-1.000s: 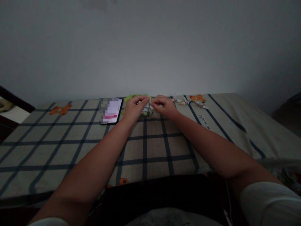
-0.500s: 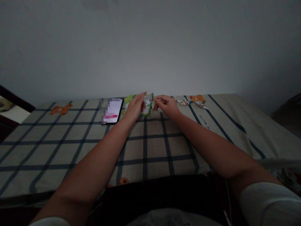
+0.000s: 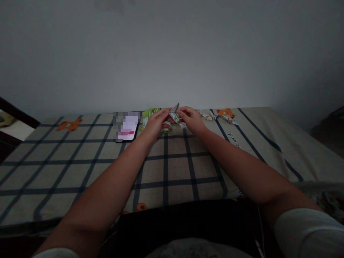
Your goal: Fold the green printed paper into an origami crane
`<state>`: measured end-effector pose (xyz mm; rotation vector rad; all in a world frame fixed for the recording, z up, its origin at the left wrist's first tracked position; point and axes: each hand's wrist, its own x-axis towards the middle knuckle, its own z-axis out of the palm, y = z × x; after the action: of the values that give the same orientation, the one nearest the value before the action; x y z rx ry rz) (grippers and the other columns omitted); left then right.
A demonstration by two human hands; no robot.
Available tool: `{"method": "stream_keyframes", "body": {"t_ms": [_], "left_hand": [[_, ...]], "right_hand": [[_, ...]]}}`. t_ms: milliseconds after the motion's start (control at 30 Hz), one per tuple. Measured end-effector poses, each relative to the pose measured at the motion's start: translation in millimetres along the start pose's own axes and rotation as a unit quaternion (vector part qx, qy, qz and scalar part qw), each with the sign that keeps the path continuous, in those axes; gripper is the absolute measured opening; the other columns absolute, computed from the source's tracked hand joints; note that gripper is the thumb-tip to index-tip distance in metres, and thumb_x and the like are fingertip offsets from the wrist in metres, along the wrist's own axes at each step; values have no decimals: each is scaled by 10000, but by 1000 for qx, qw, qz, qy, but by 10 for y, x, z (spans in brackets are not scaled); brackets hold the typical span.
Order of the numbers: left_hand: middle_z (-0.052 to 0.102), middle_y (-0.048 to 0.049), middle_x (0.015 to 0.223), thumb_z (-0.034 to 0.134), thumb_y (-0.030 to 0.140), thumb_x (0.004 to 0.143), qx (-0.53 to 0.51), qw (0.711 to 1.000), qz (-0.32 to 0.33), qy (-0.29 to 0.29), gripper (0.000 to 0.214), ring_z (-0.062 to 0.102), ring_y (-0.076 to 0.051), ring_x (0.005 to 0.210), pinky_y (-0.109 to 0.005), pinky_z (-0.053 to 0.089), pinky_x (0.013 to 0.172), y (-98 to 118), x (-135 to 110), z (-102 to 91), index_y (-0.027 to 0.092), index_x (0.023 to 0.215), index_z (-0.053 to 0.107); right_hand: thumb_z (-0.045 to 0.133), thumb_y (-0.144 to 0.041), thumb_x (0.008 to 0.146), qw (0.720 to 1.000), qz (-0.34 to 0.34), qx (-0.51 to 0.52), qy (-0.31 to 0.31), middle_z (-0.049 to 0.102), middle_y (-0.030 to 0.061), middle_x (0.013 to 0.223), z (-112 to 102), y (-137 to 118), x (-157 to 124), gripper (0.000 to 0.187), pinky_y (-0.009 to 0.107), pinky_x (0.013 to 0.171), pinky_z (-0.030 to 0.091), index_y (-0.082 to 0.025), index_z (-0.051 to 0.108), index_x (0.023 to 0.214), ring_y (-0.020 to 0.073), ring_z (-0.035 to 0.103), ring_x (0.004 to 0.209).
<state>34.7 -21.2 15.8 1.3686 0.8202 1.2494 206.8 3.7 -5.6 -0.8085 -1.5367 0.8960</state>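
A small folded piece of printed paper [image 3: 175, 114], with a pointed tip upward, is held between my two hands near the wall. My left hand [image 3: 156, 123] pinches its left side, fingers closed. On its right side, the thumb and fingers of my right hand [image 3: 192, 119] grip it. Green printed paper [image 3: 147, 115] lies on the cloth behind and beneath my left hand, partly covered by it. A small bit of printed paper [image 3: 183, 125] shows just below my right hand; whether it joins the folded piece I cannot tell.
A phone [image 3: 128, 127] with a lit, partly blurred screen lies left of my hands. Several folded paper pieces [image 3: 215, 116] rest to the right. The checked tablecloth [image 3: 177, 168] reaches a plain wall [image 3: 172, 53]. Dark wooden furniture [image 3: 16, 113] stands at the left edge.
My left hand has turned and its fingers have closed onto the folded paper. The paper now stands more upright, tip raised. My right hand has shifted slightly.
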Motion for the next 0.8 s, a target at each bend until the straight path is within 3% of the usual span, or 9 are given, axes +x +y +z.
{"method": "stream_keyframes", "body": {"t_ms": [367, 800], "left_hand": [[687, -49, 869, 738, 531, 734, 38, 999, 15, 8, 433, 633, -133, 718, -225, 511, 562, 10, -12, 45, 190, 1000, 737], [715, -35, 810, 829, 523, 608, 59, 997, 10, 53, 445, 633, -126, 651, -270, 551, 630, 6, -9, 27, 156, 840, 734]], "right_hand": [[646, -685, 758, 1000, -22, 3, -1, 608, -9, 715, 14, -2, -14, 493, 257, 646, 503, -199, 602, 827, 122, 574, 671], [689, -636, 745, 1000, -27, -13, -6, 637, -2, 679, 33, -82, -48, 446, 274, 629, 527, -196, 630, 791, 132, 601, 637]]}}
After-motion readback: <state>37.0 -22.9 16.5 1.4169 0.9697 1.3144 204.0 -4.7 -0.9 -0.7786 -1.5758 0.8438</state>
